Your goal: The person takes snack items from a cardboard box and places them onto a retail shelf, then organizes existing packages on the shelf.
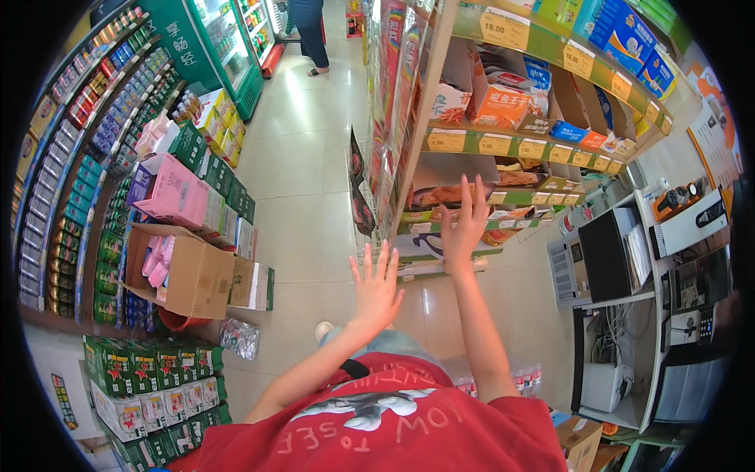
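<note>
My left hand (377, 292) is spread with its fingers apart and holds nothing. It hangs over the tiled floor, in front of the wire rack (367, 236) at the end of a shelf unit. My right hand (465, 227) is raised further to the right, also empty with its fingers apart. Behind it are the lower shelves, where a packaged brown snack (442, 194) lies in an open carton. Whether the right hand touches the shelf cannot be told. Above it, a shelf edge carries yellow price tags (494, 144) below an orange snack box (501, 106).
Drink shelves (94, 135) line the left side. An open cardboard box (194, 274), a pink carton (171, 192) and stacked beer cases (153, 377) stand before them. A person (309, 32) stands up the aisle near glass-door fridges (227, 47). At right is a white counter (646, 236) with electronics.
</note>
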Tool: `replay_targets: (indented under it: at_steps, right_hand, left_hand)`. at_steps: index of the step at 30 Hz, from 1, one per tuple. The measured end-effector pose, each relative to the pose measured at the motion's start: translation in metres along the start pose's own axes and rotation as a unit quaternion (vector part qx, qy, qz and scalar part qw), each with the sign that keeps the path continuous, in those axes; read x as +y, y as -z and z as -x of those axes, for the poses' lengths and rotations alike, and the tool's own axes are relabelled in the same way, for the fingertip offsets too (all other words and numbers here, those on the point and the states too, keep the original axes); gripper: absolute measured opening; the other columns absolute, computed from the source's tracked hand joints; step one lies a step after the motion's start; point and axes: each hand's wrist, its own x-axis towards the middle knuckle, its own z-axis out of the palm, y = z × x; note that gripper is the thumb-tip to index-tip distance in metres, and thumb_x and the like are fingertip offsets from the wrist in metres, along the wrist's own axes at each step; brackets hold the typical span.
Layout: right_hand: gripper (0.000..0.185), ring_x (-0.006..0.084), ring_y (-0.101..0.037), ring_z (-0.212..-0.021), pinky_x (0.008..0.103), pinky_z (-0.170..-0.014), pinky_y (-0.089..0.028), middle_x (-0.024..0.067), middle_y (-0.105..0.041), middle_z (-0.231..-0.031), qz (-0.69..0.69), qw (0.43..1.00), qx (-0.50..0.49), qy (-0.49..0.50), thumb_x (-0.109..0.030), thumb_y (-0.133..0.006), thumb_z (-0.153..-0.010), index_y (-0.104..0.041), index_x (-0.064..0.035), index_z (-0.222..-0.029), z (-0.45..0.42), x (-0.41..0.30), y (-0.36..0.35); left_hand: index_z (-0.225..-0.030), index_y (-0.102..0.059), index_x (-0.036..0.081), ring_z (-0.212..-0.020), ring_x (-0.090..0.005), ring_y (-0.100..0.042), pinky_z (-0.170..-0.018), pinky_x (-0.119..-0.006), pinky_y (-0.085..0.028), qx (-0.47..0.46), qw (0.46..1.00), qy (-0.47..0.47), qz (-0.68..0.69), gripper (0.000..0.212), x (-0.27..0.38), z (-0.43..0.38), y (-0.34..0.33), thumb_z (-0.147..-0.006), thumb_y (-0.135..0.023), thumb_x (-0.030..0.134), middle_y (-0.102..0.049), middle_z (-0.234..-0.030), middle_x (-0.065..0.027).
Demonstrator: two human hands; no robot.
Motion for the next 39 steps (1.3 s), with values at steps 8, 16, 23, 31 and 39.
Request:
replay_targets:
  at_steps: [8, 16, 23, 31, 39]
  right_hand:
    - [0.025, 0.0271, -0.058, -0.075, 0.0362, -0.066, -0.048, 0.0070, -0.055, -0.086, -0.079, 0.994, -0.079, 0.009, -0.005, -0.079, -0.065, -0.062, -0.0035, -0.083, -0.035, 0.032, 0.006]
    - [0.024, 0.0246, -0.058, -0.073, 0.0341, -0.063, -0.047, 0.0070, -0.055, -0.080, -0.105, 0.993, 0.013, 0.047, -0.002, -0.079, -0.063, -0.061, -0.0024, -0.079, -0.008, 0.024, 0.014]
    - [0.023, 0.0261, -0.059, -0.076, 0.0357, -0.066, -0.048, 0.0069, -0.056, -0.082, -0.116, 0.993, -0.002, 0.026, -0.004, -0.078, -0.064, -0.061, -0.0030, -0.080, -0.021, 0.032, -0.004]
    - [0.023, 0.0277, -0.058, -0.078, 0.0369, -0.065, -0.048, 0.0078, -0.056, -0.084, -0.114, 0.991, 0.007, 0.070, -0.004, -0.076, -0.065, -0.060, -0.0030, -0.082, -0.032, 0.043, -0.018]
    - [0.022, 0.0267, -0.059, -0.077, 0.0360, -0.064, -0.049, 0.0065, -0.055, -0.082, -0.125, 0.990, -0.021, 0.055, -0.005, -0.076, -0.065, -0.061, -0.0038, -0.082, -0.031, 0.048, -0.016]
  left_hand:
    - [-0.144, -0.036, 0.006, -0.144, -0.0448, -0.011, -0.110, -0.069, -0.004, -0.008, 1.000, -0.015, 0.010, 0.076, 0.002, 0.005, 0.004, -0.080, -0.070, 0.025, -0.019, -0.156, -0.0161]
    - [-0.144, -0.036, 0.005, -0.144, -0.0409, -0.014, -0.113, -0.063, -0.010, 0.021, 0.995, -0.093, -0.007, 0.074, 0.033, -0.021, 0.010, -0.080, -0.068, 0.021, -0.019, -0.156, -0.0154]
    - [-0.143, -0.036, -0.001, -0.145, -0.0344, -0.016, -0.116, -0.053, -0.014, 0.083, 0.982, -0.121, -0.118, 0.074, 0.039, -0.061, -0.009, -0.074, -0.063, 0.008, -0.023, -0.155, -0.0140]
    - [-0.144, -0.036, -0.003, -0.146, -0.0281, -0.020, -0.118, -0.044, -0.012, 0.139, 0.955, -0.090, -0.246, 0.068, 0.034, -0.100, -0.031, -0.079, -0.054, 0.009, -0.025, -0.156, -0.0134]
    - [-0.145, -0.034, -0.004, -0.146, -0.0281, -0.019, -0.119, -0.041, -0.012, 0.128, 0.937, -0.094, -0.311, 0.068, 0.024, -0.108, -0.045, -0.081, -0.053, 0.011, -0.024, -0.156, -0.0143]
